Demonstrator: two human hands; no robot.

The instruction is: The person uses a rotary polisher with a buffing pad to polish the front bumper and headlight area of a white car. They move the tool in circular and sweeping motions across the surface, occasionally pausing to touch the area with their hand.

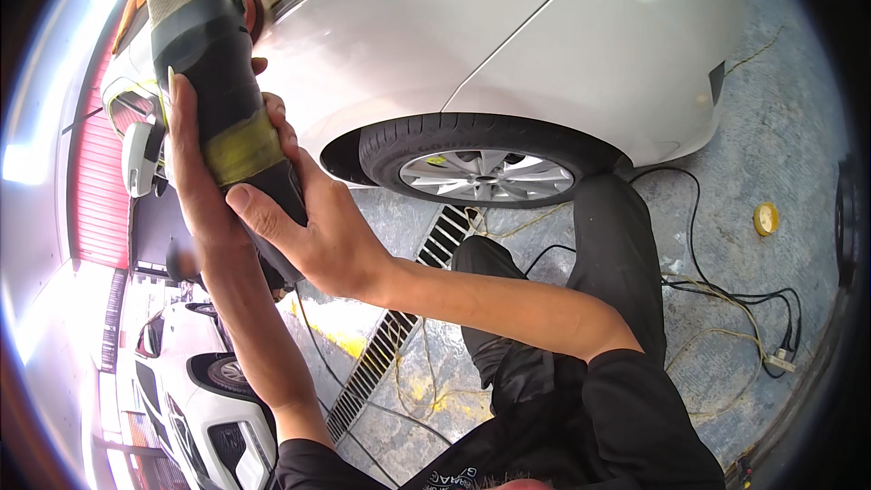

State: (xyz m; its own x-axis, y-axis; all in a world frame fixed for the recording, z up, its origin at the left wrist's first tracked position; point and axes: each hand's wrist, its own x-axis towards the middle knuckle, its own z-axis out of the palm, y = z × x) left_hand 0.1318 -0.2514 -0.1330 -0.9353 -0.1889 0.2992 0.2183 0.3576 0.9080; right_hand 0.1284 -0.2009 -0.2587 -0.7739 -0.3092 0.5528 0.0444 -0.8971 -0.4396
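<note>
A black power polisher with a pale mesh cover at its top end and a yellow band round its body is raised at the upper left. Its round reddish-brown pad is up against or very close to the white car's bodywork; the contact is partly hidden by the tool. My left hand is closed round the polisher's far-left side. Lower down, my right hand grips the body, thumb across it beside the yellow band. A cord hangs below the tool.
The front wheel stands close by my knees. A drain grate crosses the floor. Black and pale cables lead to a power strip at the right, below a yellow tape roll. Another white car stands at the lower left.
</note>
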